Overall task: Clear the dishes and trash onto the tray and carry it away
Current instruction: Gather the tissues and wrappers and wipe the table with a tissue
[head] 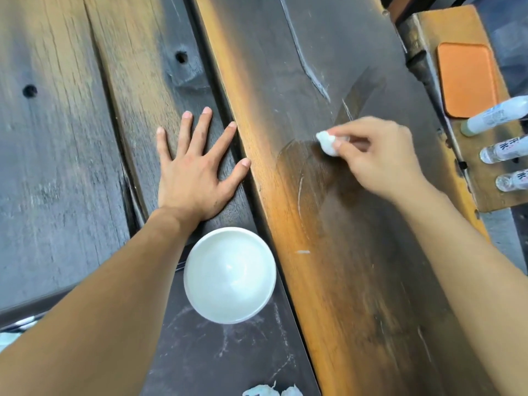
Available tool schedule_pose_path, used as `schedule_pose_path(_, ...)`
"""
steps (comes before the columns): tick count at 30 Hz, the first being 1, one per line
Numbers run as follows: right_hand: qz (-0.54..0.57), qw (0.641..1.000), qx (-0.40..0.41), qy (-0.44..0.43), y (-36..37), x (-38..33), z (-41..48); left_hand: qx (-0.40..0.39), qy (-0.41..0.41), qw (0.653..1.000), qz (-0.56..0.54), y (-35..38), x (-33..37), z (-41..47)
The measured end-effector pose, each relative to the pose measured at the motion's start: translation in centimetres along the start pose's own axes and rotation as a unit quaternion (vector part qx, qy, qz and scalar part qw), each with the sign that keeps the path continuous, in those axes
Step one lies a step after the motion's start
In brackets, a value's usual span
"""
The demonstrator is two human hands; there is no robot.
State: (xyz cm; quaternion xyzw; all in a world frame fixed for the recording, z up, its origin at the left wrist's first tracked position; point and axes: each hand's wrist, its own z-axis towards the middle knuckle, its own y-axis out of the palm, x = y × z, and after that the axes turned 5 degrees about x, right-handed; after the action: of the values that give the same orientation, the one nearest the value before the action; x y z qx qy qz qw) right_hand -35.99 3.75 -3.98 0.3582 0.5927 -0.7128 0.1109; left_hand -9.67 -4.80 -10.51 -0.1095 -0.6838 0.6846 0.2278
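Observation:
My right hand (377,158) pinches a small crumpled white tissue (327,142) against the dark wooden table plank (328,252), where a wet smear shows around it. My left hand (197,172) lies flat with fingers spread on the wood to the left. An empty white bowl (230,275) stands on a dark scratched tray (217,352) just below my left hand. More crumpled white tissue pieces (273,391) lie on the tray at the bottom edge of the view.
At the right, a wooden bench (445,32) carries an orange pad (468,81) and three clear plastic bottles (497,117) lying on their sides. Weathered wooden planks (57,138) with grooves between them stretch to the left.

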Motion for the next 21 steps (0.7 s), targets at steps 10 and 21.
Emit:
schedule_pose_path(10, -0.041, 0.911, -0.355, -0.208, -0.3, -0.7, -11.6, -0.004, 0.005, 1.000, 0.002, 0.1, -0.1, 0.0)
schedule_pose_path(21, -0.063, 0.998, -0.024, -0.017, 1.1, 1.8, -0.8, -0.010, -0.004, 1.000, 0.008, 0.0, 0.1, -0.1)
